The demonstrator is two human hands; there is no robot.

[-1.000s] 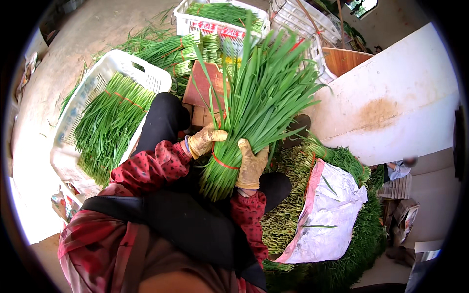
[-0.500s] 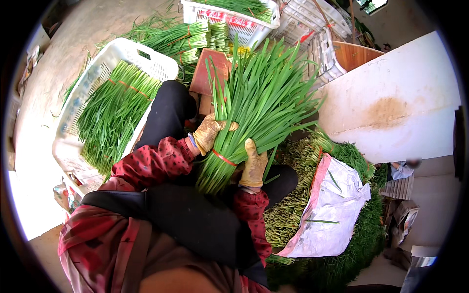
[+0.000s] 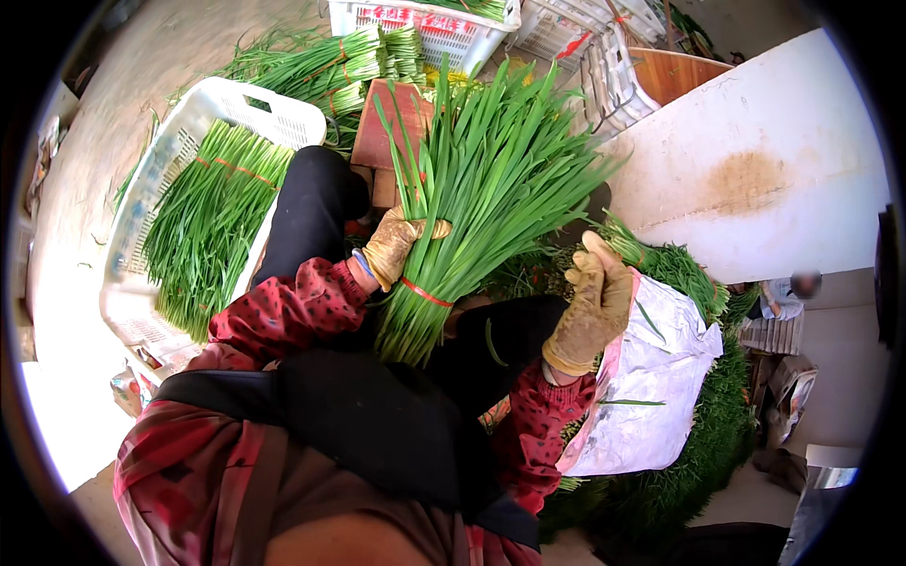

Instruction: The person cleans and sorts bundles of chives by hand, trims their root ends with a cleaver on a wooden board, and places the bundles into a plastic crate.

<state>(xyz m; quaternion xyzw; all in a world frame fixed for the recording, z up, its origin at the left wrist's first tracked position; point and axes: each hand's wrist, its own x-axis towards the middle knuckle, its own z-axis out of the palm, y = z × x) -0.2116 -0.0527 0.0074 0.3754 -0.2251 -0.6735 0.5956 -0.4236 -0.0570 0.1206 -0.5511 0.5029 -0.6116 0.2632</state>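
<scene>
My left hand point(image 3: 394, 247), in a stained yellowish glove, grips a large bunch of garlic chives point(image 3: 500, 179) just above its red band point(image 3: 427, 292). The bunch leans over my lap, its long green leaves fanning up to the right and its cut stems pointing down. My right hand point(image 3: 593, 307), gloved the same way, is apart from the bunch, its fingers stretched upward with nothing visible in them. It is over the near-left edge of a white sheet point(image 3: 661, 377), which lies on a big heap of chives point(image 3: 703, 453). A loose leaf point(image 3: 494, 341) rests on my right leg.
At left, a white plastic crate point(image 3: 123, 259) holds banded chives point(image 3: 222, 212). Ahead are more bundles point(image 3: 354, 61), a reddish block point(image 3: 392, 123) and another white crate point(image 3: 415, 36). A large white panel point(image 3: 746, 160) stands at right; a person point(image 3: 783, 292) shows beyond it.
My right hand has let go of the bunch and moved right and slightly up, toward the white sheet. The left hand keeps its grip on the chives, hardly moving.
</scene>
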